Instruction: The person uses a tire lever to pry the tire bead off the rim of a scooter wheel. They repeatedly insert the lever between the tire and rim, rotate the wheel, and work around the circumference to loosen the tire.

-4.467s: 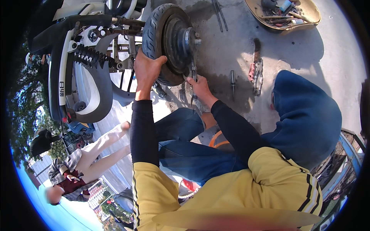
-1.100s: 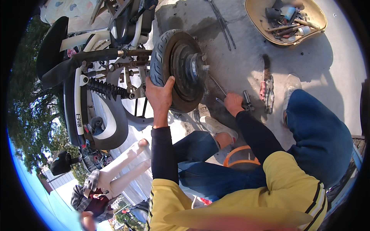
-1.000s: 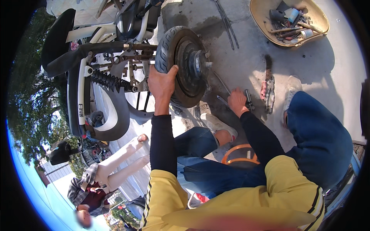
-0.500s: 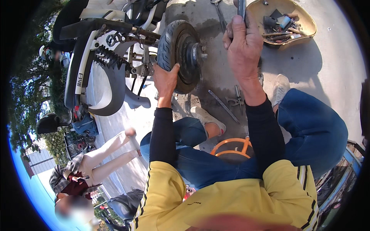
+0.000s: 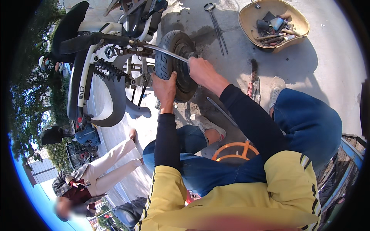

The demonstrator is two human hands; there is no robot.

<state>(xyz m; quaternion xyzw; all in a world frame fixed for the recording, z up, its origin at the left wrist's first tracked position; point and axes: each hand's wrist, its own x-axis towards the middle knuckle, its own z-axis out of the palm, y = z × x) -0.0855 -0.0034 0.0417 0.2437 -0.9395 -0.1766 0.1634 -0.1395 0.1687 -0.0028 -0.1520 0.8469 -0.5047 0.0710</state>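
My left hand (image 5: 165, 90) grips the black tire (image 5: 165, 57) of a scooter wheel, with its thumb on the tread and its fingers hidden behind. In my right hand (image 5: 204, 73), closed at the wheel's near side, is one end of a long silver tire lever (image 5: 167, 52). The lever slants across the top of the tire toward the scooter's frame (image 5: 133, 42). Whether its far tip touches the frame, I cannot tell. Dark wheel hub parts (image 5: 183, 50) show behind the lever.
A tan tub (image 5: 243, 27) of tools stands at the far right. Long-handled tongs (image 5: 216, 29), a red-handled tool (image 5: 250, 86) and another metal bar (image 5: 221, 109) lie on the ground. An orange ring-shaped frame (image 5: 231, 145) is between my legs. A person (image 5: 108, 161) stands at the left.
My right hand has come down and left from its raised place, laying the lever across the tire. My left hand keeps its hold. My right arm now covers tools on the ground.
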